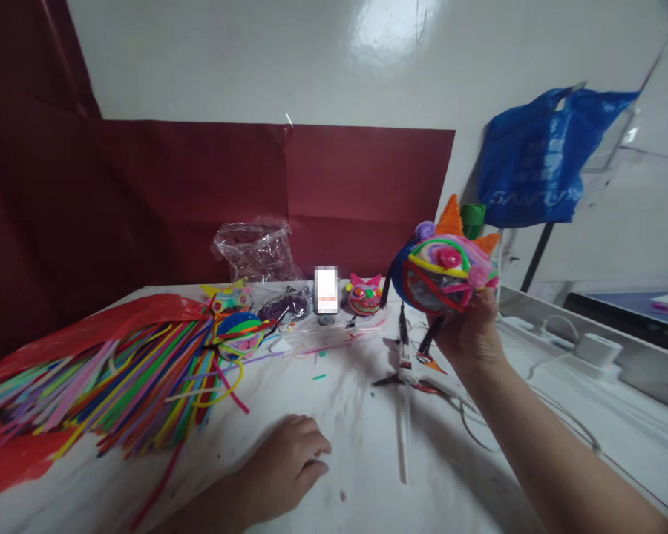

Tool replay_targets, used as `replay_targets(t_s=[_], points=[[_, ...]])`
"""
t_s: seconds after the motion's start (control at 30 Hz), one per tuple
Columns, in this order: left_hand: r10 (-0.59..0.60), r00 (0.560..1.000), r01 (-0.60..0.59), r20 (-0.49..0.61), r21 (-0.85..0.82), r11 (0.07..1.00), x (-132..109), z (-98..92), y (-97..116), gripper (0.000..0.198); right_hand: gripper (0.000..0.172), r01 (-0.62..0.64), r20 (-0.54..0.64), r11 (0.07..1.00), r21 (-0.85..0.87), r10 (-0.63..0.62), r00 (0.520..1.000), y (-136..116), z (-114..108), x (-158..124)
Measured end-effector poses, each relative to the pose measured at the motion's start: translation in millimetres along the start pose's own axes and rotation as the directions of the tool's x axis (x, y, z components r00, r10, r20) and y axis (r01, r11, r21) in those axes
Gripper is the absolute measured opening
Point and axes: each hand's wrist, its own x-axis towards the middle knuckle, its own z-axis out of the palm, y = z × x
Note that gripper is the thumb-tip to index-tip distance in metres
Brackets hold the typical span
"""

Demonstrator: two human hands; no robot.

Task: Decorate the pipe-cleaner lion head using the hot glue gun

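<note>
Raised over the right side of the table, my right hand (473, 334) is wrapped round the underside of a pipe-cleaner animal head (445, 263). The head is round, with orange pointed ears, a yellow and green band, pink curls, a grey patch and dark tassels hanging down. My left hand (289, 463) rests on the table near the front with bent fingers, thumb apart, and nothing visible in it. Between the hands and further back stands a white glue gun (406, 371), with a pale stick pointing towards me.
Many coloured pipe cleaners (139, 378) lie on red plastic (116, 315) at left, beside a striped ball (238, 334). Further back are a pink cat head (364, 297), a phone (327, 289) and a clear bag (259, 248). Chargers (595, 352) with cords lie right.
</note>
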Motion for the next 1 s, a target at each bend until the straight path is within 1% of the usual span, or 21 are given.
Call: replay_targets(t_s=[0.17,0.33,0.47,0.53,0.6,0.67,0.7,0.73,0.77,0.8,0.83,0.87,0.9,0.93,0.97,1.0], points=[[0.029,0.999,-0.029,-0.012,0.020,0.999,0.1,1.7,-3.8,0.017,0.041,0.026,0.023,1.000,-0.002,-0.026,0.999,3.9,-3.9,1.0],[0.048,0.998,-0.047,-0.031,0.033,0.998,-0.4,2.0,-2.6,0.016,0.034,-0.004,0.002,1.000,0.019,0.004,1.000,9.2,-7.4,1.4],[0.039,0.997,-0.041,-0.064,-0.024,0.999,2.9,-3.7,-6.0,0.015,0.034,-0.022,0.041,0.999,0.030,0.021,0.999,12.5,-10.0,5.7],[0.014,0.995,-0.021,-0.101,-0.071,0.997,9.6,-10.6,-13.8,0.018,0.033,-0.054,0.033,0.998,0.013,0.053,0.998,17.9,-15.6,9.8],[-0.028,0.989,0.016,-0.143,-0.086,0.996,21.4,-19.3,-25.2,0.019,0.031,-0.136,-0.029,0.990,-0.020,0.135,0.990,26.5,-24.1,13.5],[-0.046,0.976,0.027,-0.212,-0.088,0.996,38.8,-28.5,-37.3,0.018,0.032,-0.234,-0.117,0.970,-0.057,0.226,0.967,36.0,-32.0,14.4],[-0.058,0.966,0.029,-0.250,-0.120,0.992,49.3,-33.0,-42.4,0.019,0.033,-0.270,-0.145,0.960,-0.072,0.258,0.955,40.2,-34.4,13.4],[-0.077,0.950,0.019,-0.303,-0.191,0.981,60.5,-37.3,-46.3,0.022,0.034,-0.291,-0.156,0.953,-0.080,0.277,0.948,43.5,-35.1,11.3],[-0.114,0.923,0.002,-0.366,-0.293,0.956,71.9,-41.4,-48.9,0.029,0.034,-0.307,-0.141,0.948,-0.081,0.294,0.945,45.8,-33.8,8.0],[-0.189,0.874,-0.019,-0.448,-0.421,0.907,82.9,-45.5,-50.2,0.040,0.036,-0.325,-0.099,0.943,-0.076,0.317,0.943,47.2,-30.7,3.6],[-0.261,0.822,-0.072,-0.507,-0.547,0.834,92.9,-49.2,-50.2,0.052,0.037,-0.344,-0.046,0.937,-0.067,0.341,0.939,47.9,-26.1,-1.7],[-0.311,0.779,-0.153,-0.544,-0.646,0.748,101.2,-52.6,-49.0,0.063,0.039,-0.373,0.030,0.926,-0.056,0.375,0.927,48.1,-20.4,-7.7],[-0.340,0.757,-0.236,-0.559,-0.718,0.655,107.5,-55.5,-46.9,0.073,0.041,-0.393,0.096,0.918,-0.047,0.396,0.913,48.3,-14.2,-14.3],[-0.335,0.760,-0.309,-0.557,-0.763,0.567,111.5,-57.6,-43.8,0.082,0.042,-0.409,0.144,0.911,-0.043,0.411,0.900,48.9,-8.1,-21.1],[-0.297,0.785,-0.363,-0.543,-0.793,0.490,113.1,-58.7,-39.9,0.090,0.043,-0.427,0.184,0.903,-0.041,0.427,0.885,50.0,-2.6,-28.0],[-0.235,0.825,-0.390,-0.514,-0.819,0.422,112.6,-58.7,-35.2,0.095,0.044,-0.451,0.214,0.891,-0.043,0.450,0.867,51.8,1.9,-34.6]])
